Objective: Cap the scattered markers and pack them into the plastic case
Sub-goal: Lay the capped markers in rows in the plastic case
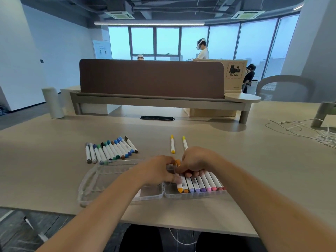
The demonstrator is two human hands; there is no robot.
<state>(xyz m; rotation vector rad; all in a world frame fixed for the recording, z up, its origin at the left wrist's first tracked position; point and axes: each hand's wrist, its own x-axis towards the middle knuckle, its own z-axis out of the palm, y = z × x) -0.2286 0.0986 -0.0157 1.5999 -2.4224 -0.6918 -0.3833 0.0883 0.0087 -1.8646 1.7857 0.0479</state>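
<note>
A clear plastic case (94, 180) lies open on the desk, with its lid spread to the left. Its right half holds a row of several capped markers (201, 184) in orange, purple and pink. Both hands meet over the left end of that row. My left hand (156, 171) has its fingers curled down on an orange marker (179, 186) there. My right hand (197, 160) grips the far ends of the markers, where an orange cap (178, 162) shows. Two yellow markers (172, 144) lie beyond the hands. A row of blue, green, grey and brown markers (111, 150) lies at the left.
A brown divider panel (151, 79) on a raised shelf crosses the back of the desk. White cables (305, 130) are piled at the right. A white cylinder (52, 102) stands at the far left. People stand beyond the divider.
</note>
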